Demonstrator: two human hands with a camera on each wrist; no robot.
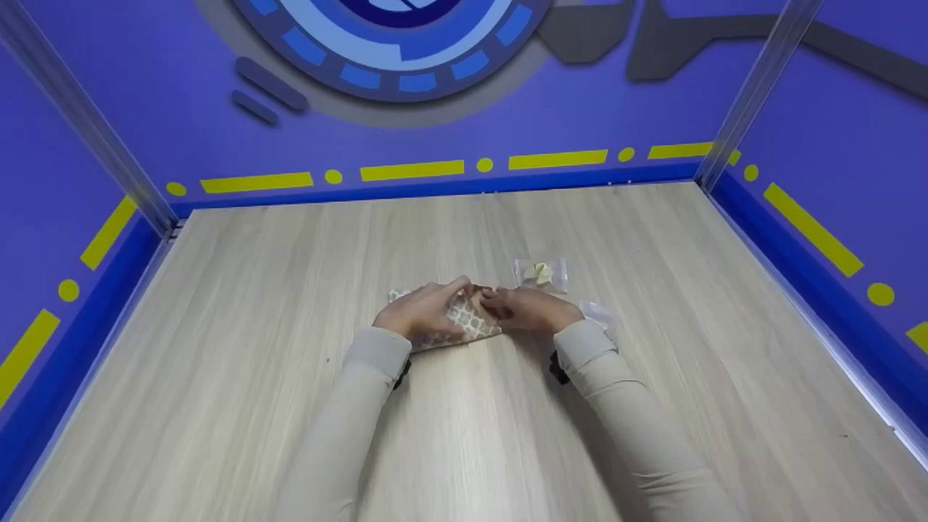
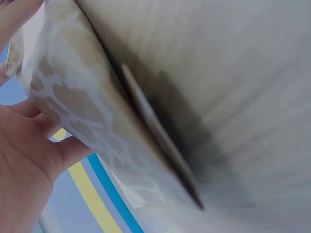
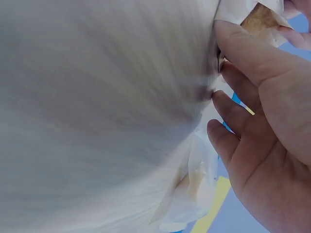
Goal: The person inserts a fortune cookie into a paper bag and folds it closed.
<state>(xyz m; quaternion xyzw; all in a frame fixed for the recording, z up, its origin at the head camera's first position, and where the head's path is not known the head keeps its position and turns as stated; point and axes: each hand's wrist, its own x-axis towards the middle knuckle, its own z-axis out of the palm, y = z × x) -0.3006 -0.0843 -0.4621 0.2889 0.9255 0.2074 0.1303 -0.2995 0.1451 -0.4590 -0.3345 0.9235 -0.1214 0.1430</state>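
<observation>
A wrapped packet in tan-and-white lattice paper (image 1: 470, 319) lies at an angle on the table under both hands. My left hand (image 1: 424, 310) grips its left part, fingers over the far side and thumb toward the near side. At the right end, my right hand (image 1: 531, 307) pinches the paper's edge between thumb and fingers, shown closer in the right wrist view. Brown material (image 3: 262, 20) shows at the opening there. In the left wrist view a thin, stiff flap (image 2: 158, 131) sticks out along the packet's lower edge, close over the tabletop. The packet's contents are hidden.
A small clear bag (image 1: 541, 274) with pale yellowish pieces lies just beyond the right hand. Another clear packet (image 1: 599, 316) rests to the right of that wrist, partly hidden. Blue printed walls (image 1: 406, 145) border the wooden table (image 1: 275, 275) at the back and sides.
</observation>
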